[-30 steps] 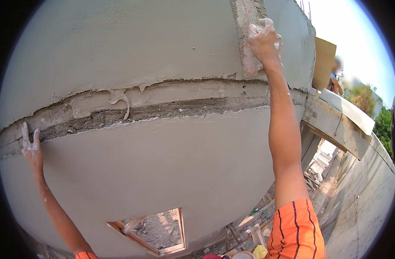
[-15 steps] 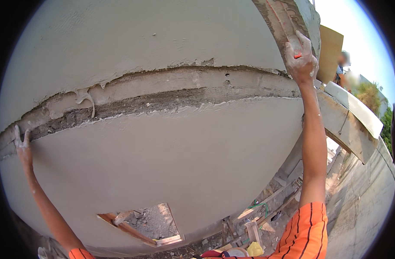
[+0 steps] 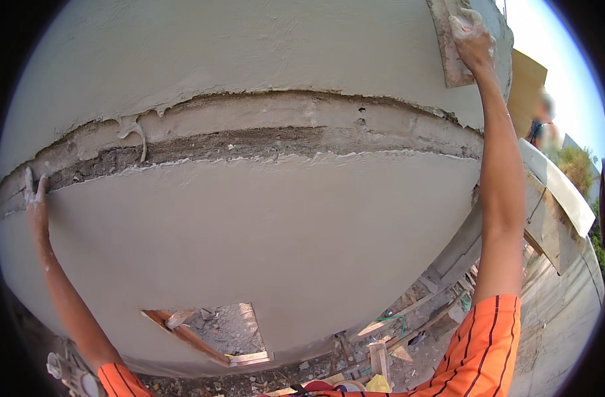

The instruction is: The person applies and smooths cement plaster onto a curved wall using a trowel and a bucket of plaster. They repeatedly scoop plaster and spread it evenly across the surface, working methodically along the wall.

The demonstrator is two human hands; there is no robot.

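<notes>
Head view, the only one I have: the right hand [image 3: 472, 40] is clamped on the handle side of a long plastering float [image 3: 448, 51], which is up on the upper plaster field [image 3: 276, 49] near the wall's right end; I can't tell how hard it presses. The left hand [image 3: 37, 188] looks to be holding nothing, its fingers spread apart at the far left of the recessed band [image 3: 249, 129]. I'd judge the coating well along: the lower plaster field [image 3: 282, 225] reads smooth and even around the framed opening [image 3: 190, 341]. The upper field is covered too, though I see faint ripples that suggest its finish is incomplete. The band between them is rough and uncoated, its edges ragged, with a mortar drip [image 3: 142, 142] hanging across it.
</notes>
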